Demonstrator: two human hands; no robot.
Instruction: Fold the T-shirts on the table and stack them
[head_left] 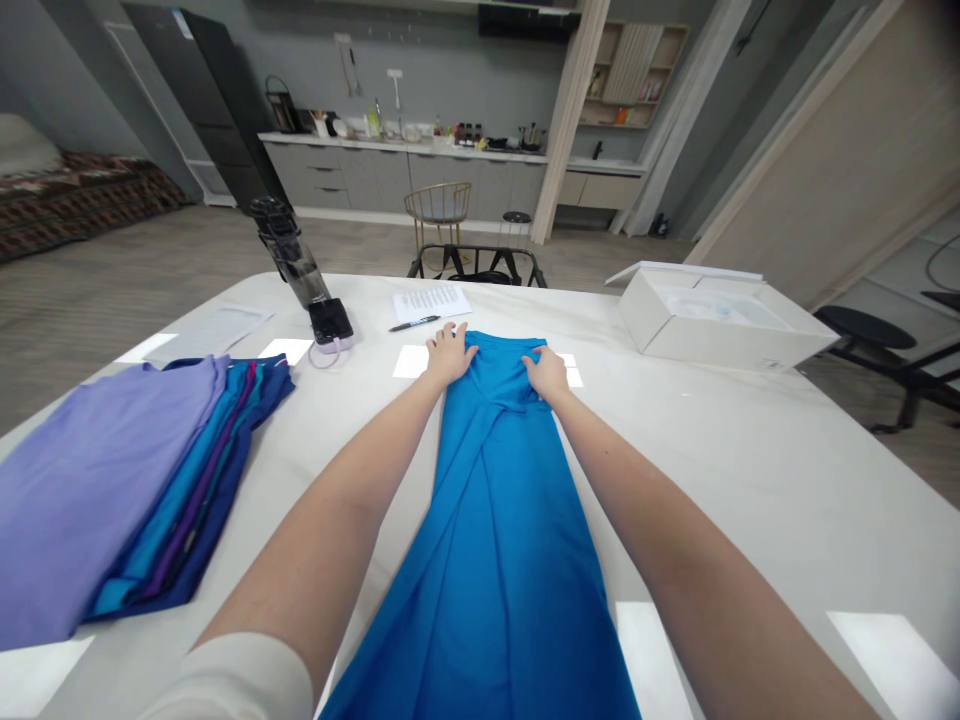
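A bright blue garment [495, 520] with a waistband lies lengthwise on the white table, running from the middle toward me and out at the bottom of the view. Crossing seams and long creases show on its front; its exact kind I cannot tell. My left hand [448, 357] rests at the left corner of the waistband, fingers spread and thumb on the cloth. At the opposite corner my right hand [547, 376] touches the edge, with thumb and forefinger apart on the fabric; its other fingers are partly hidden.
Folded garments [112, 480], lilac on top, are stacked at left. Behind them stand a phone [331, 322] with a cable and a clear bottle-like device [296, 262]. A pen [415, 324] and printed paper [433, 302] lie beyond my left hand. An open white box [712, 325] sits back right.
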